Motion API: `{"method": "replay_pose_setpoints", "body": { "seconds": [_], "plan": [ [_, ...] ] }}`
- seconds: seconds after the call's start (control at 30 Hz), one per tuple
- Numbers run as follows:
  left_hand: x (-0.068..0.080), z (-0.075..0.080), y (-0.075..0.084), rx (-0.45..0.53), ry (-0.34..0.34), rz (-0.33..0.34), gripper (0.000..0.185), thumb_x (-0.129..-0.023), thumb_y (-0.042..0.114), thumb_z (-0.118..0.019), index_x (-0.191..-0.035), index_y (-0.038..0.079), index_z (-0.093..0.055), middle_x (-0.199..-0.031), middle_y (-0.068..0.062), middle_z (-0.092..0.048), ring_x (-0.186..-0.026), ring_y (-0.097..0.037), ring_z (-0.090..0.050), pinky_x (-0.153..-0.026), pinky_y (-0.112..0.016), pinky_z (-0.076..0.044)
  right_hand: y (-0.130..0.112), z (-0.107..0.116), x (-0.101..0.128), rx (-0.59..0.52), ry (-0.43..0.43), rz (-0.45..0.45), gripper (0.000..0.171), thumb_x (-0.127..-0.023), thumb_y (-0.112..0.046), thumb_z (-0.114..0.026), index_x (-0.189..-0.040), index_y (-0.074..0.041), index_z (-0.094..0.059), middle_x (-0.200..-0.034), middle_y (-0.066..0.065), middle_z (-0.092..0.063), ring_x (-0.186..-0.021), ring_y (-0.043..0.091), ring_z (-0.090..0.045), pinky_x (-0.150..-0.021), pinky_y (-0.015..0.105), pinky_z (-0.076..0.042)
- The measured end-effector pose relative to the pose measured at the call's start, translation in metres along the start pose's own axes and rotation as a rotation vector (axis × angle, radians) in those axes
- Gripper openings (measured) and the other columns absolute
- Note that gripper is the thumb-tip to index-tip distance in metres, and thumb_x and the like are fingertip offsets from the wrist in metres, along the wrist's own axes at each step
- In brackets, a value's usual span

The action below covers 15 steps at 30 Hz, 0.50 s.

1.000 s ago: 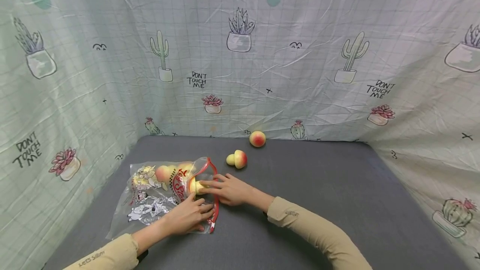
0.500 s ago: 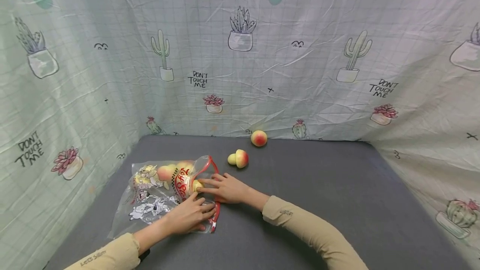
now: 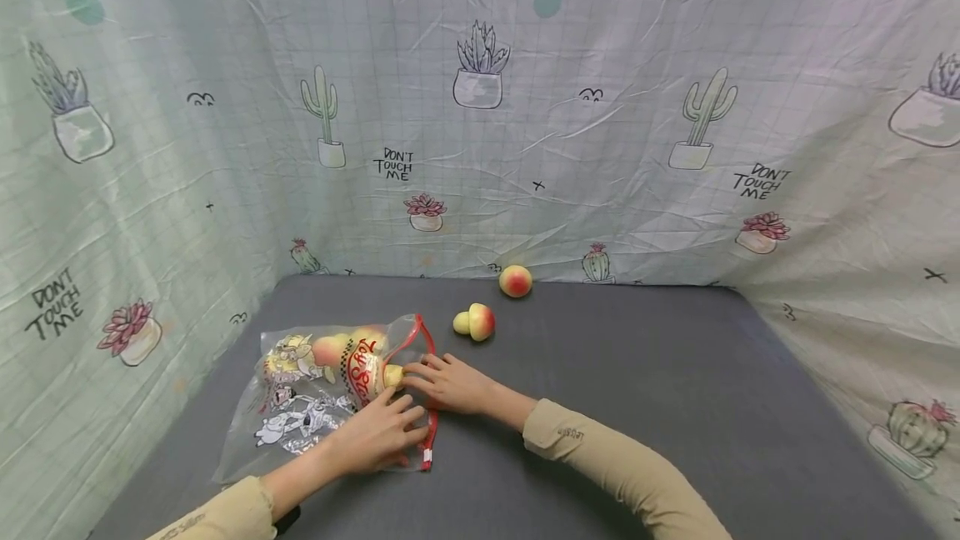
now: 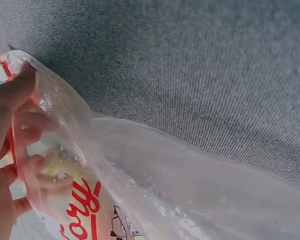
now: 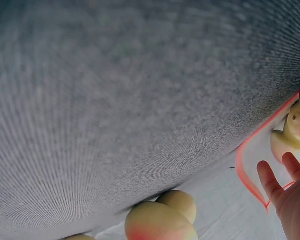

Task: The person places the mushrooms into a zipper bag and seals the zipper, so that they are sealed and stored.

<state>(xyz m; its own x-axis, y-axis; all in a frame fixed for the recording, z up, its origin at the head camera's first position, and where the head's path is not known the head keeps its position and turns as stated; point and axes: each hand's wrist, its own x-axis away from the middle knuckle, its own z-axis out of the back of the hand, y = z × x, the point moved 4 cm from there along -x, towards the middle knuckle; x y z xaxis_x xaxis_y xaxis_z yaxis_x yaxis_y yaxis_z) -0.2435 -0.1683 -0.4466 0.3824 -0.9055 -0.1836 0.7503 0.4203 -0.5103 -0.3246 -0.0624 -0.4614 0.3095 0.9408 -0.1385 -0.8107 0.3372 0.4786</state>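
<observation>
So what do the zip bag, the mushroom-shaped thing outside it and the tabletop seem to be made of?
Zip bag: glossy clear plastic; wrinkles glint, contents show through. Mushroom-shaped thing: smooth, satiny, perhaps foam or plastic; its even surface leaves that open. Tabletop: probably matt fabric, from its fine ribs.

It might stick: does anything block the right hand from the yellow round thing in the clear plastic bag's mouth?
Nothing visible: the right hand reaches the yellow round thing through the clear bag's mouth.
</observation>
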Motion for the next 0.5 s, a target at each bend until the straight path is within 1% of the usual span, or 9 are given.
{"method": "replay_pose_setpoints", "body": {
  "seconds": [0.17,0.3,0.4,0.5],
  "plan": [
    [0.002,0.010,-0.002,-0.003,0.041,0.016,0.045,-0.062,0.051,-0.068,-0.099,0.026,-0.060,-0.098,0.004,-0.056,-0.092,-0.016,-0.049,-0.079,-0.041,-0.040,-0.001,0.000,-0.001,0.010,0.000,0.004,0.047,-0.090,-0.043,-0.041,-0.134,-0.027,-0.035,-0.139,-0.007,-0.036,-0.114,0.011,-0.041,-0.074,0.023,-0.041],
    [0.003,0.018,-0.005,-0.049,0.081,0.030,0.038,-0.065,0.045,-0.067,-0.095,0.023,-0.060,-0.093,0.005,-0.056,-0.089,-0.015,-0.049,-0.079,-0.039,-0.039,-0.002,0.001,-0.002,0.010,-0.001,0.023,0.048,-0.091,-0.043,-0.040,-0.136,-0.028,-0.034,-0.140,-0.009,-0.036,-0.113,0.011,-0.042,-0.070,0.023,-0.040],
    [0.004,0.021,-0.006,-0.085,0.098,0.042,0.034,-0.068,0.045,-0.065,-0.091,0.021,-0.059,-0.090,0.006,-0.056,-0.087,-0.014,-0.049,-0.079,-0.037,-0.039,-0.001,0.002,-0.004,-0.004,-0.021,0.023,0.050,-0.090,-0.042,-0.042,-0.137,-0.031,-0.032,-0.141,-0.011,-0.034,-0.112,0.011,-0.042,-0.070,0.023,-0.041],
    [0.007,0.022,-0.003,-0.065,0.087,0.034,0.042,-0.064,0.054,-0.064,-0.089,0.021,-0.058,-0.089,0.006,-0.056,-0.086,-0.014,-0.049,-0.080,-0.038,-0.040,-0.002,0.004,-0.006,-0.004,-0.035,0.023,0.052,-0.089,-0.043,-0.045,-0.138,-0.034,-0.030,-0.142,-0.012,-0.033,-0.111,0.012,-0.042,-0.070,0.024,-0.041]
  ]
}}
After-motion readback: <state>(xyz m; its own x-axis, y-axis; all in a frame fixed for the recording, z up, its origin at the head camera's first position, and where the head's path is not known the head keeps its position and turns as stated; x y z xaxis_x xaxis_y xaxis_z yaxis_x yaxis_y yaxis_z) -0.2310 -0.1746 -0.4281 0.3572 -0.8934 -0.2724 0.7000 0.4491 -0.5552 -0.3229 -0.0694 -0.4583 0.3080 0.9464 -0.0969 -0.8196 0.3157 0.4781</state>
